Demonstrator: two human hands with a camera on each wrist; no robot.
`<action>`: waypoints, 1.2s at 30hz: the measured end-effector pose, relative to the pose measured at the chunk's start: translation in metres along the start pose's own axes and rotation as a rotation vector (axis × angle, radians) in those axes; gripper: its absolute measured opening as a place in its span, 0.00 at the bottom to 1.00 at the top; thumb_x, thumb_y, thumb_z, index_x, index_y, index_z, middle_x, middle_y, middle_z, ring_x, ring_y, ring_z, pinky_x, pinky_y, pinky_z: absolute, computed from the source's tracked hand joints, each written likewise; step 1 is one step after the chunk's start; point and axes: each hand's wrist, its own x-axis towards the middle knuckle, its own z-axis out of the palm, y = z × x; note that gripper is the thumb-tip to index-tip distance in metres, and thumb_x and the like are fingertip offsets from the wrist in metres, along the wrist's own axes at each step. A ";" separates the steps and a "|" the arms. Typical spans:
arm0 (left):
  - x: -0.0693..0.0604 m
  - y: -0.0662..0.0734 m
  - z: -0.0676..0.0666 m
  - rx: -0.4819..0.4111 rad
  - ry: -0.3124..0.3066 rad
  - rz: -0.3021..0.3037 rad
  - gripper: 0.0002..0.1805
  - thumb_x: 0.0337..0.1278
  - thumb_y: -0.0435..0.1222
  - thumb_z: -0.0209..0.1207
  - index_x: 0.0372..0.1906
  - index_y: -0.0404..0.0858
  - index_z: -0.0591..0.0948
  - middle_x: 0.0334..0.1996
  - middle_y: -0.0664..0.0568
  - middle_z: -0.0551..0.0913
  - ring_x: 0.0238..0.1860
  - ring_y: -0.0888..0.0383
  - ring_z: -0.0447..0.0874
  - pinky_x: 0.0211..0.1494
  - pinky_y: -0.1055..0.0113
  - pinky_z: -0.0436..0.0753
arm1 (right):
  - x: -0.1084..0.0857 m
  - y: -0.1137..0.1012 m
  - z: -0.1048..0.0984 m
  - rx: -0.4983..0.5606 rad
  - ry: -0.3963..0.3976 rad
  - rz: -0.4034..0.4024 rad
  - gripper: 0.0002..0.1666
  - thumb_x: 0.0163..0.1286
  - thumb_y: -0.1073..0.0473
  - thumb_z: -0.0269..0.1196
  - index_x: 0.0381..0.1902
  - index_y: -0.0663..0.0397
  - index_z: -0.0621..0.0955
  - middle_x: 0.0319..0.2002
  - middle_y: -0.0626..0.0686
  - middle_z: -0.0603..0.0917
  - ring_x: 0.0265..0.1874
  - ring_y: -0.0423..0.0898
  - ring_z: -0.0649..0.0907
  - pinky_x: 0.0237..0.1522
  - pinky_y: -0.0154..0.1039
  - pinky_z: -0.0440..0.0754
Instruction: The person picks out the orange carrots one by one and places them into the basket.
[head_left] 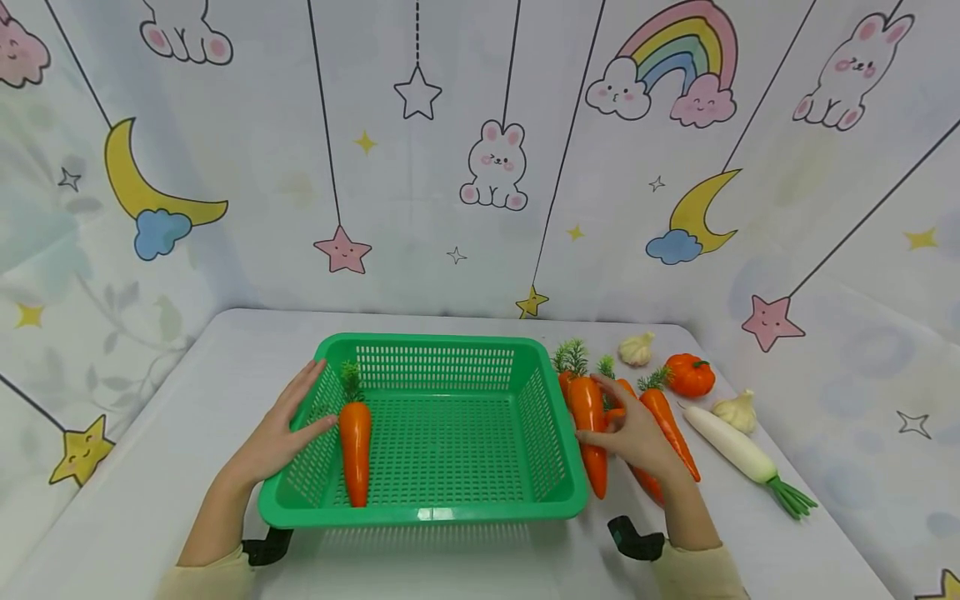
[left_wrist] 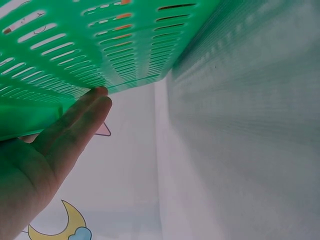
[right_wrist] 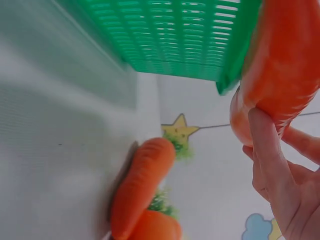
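A green plastic basket [head_left: 420,513] with slotted walls stands in the middle of the table. Inside it, along the left side, lies one carrot [head_left: 356,450] with a green top. My left hand [head_left: 279,437] holds the basket's left rim, thumb over the inside and fingers along the outer wall. To the right of the basket, my right hand [head_left: 633,429] grips another carrot [head_left: 587,404] between thumb and fingers. In the right wrist view this carrot [right_wrist: 285,65] is raised off the table beside the basket wall. Part of it is hidden by my fingers.
More carrots [head_left: 669,425] lie right of the basket, some partly behind my right hand. Beyond them are a garlic bulb [head_left: 636,350], a small orange pumpkin-like vegetable [head_left: 690,375], a second garlic bulb [head_left: 737,412] and a white radish [head_left: 731,442]. A printed cloth [head_left: 420,183] hangs behind the table.
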 end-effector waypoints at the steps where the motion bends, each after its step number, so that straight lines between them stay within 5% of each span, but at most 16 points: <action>1: 0.000 0.000 0.000 0.002 0.000 0.000 0.42 0.58 0.37 0.57 0.72 0.43 0.47 0.71 0.39 0.40 0.68 0.35 0.37 0.52 0.26 0.47 | 0.000 -0.002 -0.002 0.012 -0.005 -0.002 0.50 0.52 0.56 0.70 0.69 0.46 0.57 0.65 0.60 0.60 0.19 0.47 0.75 0.20 0.39 0.78; 13: 0.000 0.001 -0.001 -0.001 -0.001 0.000 0.42 0.58 0.37 0.57 0.72 0.42 0.47 0.71 0.40 0.39 0.68 0.35 0.36 0.52 0.26 0.47 | 0.004 -0.031 -0.013 0.050 -0.002 -0.055 0.50 0.53 0.55 0.70 0.69 0.46 0.58 0.64 0.59 0.61 0.20 0.47 0.75 0.20 0.42 0.79; 21: 0.001 0.001 0.000 -0.013 -0.010 -0.011 0.42 0.58 0.38 0.57 0.72 0.45 0.46 0.71 0.41 0.39 0.69 0.37 0.35 0.53 0.26 0.47 | 0.016 -0.051 -0.012 0.041 -0.014 -0.045 0.49 0.53 0.51 0.70 0.69 0.42 0.58 0.66 0.58 0.59 0.27 0.50 0.78 0.29 0.41 0.80; 36: 0.000 0.000 -0.001 -0.017 -0.011 -0.026 0.42 0.58 0.38 0.57 0.72 0.48 0.47 0.71 0.44 0.38 0.69 0.38 0.35 0.53 0.26 0.47 | 0.045 -0.081 0.028 0.162 -0.165 -0.098 0.48 0.54 0.59 0.69 0.68 0.49 0.56 0.65 0.61 0.59 0.25 0.50 0.80 0.28 0.46 0.82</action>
